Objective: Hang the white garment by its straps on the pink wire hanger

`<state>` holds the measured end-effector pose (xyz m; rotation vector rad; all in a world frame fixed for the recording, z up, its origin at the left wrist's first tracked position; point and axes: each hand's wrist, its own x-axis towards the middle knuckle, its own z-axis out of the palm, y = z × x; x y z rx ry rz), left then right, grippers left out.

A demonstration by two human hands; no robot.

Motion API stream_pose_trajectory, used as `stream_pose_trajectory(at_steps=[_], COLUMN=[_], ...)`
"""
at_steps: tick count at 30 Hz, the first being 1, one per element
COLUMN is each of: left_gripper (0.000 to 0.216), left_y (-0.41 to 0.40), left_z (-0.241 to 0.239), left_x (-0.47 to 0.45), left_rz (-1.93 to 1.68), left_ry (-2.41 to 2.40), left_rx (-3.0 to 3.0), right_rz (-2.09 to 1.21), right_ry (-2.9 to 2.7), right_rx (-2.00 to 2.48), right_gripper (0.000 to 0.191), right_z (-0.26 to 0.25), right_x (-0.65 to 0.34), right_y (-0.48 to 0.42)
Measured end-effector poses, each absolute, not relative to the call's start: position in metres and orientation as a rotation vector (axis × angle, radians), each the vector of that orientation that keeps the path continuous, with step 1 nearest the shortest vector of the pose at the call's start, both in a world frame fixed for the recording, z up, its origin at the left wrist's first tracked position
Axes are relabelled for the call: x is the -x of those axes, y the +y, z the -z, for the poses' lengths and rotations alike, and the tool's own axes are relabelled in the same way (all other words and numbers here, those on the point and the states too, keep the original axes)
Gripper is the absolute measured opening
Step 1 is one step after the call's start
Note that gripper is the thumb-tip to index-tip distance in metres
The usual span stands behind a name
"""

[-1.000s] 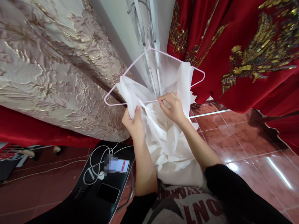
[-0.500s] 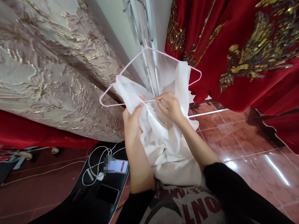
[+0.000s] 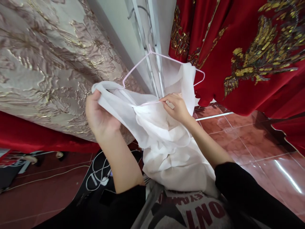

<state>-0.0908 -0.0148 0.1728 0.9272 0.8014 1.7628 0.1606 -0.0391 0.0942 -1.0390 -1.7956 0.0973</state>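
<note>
Two bare hands work a white cloth point(image 3: 164, 143) that is draped over a pink wire hanger point(image 3: 149, 51). The hanger hooks onto a white rail point(image 3: 152, 38) between a beige brocade fabric point(image 3: 47, 70) and a red garment with gold embroidery point(image 3: 250, 54).

The left hand point(image 3: 98, 116) is closed around a fold of the cloth, held out past the hanger's left corner, with the fabric stretched taut from there to the lower bar. The right hand point(image 3: 176, 108) pinches with narrow fingers at the middle of the lower bar. It seems to grip cloth and wire together, though the folds hide the exact contact.

The cloth's bulk hangs down from the bar to the person's chest. Its upper edge reaches the hanger's right shoulder. Below the left forearm, a white cable point(image 3: 97, 176) lies coiled on a black chair seat point(image 3: 88, 194), above a red tiled floor point(image 3: 250, 136).
</note>
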Motion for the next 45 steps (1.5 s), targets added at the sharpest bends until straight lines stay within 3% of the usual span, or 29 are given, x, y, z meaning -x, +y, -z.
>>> stream_pose_trajectory(at_steps=[8,15,20,27,32,37,45], left_gripper=[0.044,0.026,0.031,0.05,0.04,0.025,0.039], left_y=[-0.017,-0.032,-0.046,-0.035,-0.023,-0.029,-0.03], left_z=[-0.135,-0.105,-0.074,-0.081,-0.078,-0.07,-0.078], left_x=[0.114,0.132,0.102,0.051,0.062,0.084,0.087], left_rz=[-1.969,-2.095,-1.806,-1.702,-1.676,-1.924,-1.85], left_ry=[0.904,1.304,1.345,1.08,0.924,1.034,0.918], left_rx=[-0.933,-0.91,-0.859,-0.934,-0.694,-0.598,-0.653], right_rz=[-0.07,-0.085,-0.065,-0.113,-0.097,-0.045,0.121], right_ry=[-1.791,-1.851,-1.914,-1.989,-2.022,-1.971,-1.859], right_rx=[1.087,1.06,0.995,1.017,0.977,0.957,0.941], right_gripper=[0.018,0.021,0.028,0.031,0.032,0.032,0.031], right_z=[-0.09,-0.094,-0.088,-0.098,-0.1,-0.094,-0.07], right_x=[-0.166,-0.171,-0.159,-0.161,-0.17,-0.168,-0.151], right_y=[-0.034,-0.036,-0.034,-0.038,-0.043,-0.04,-0.024])
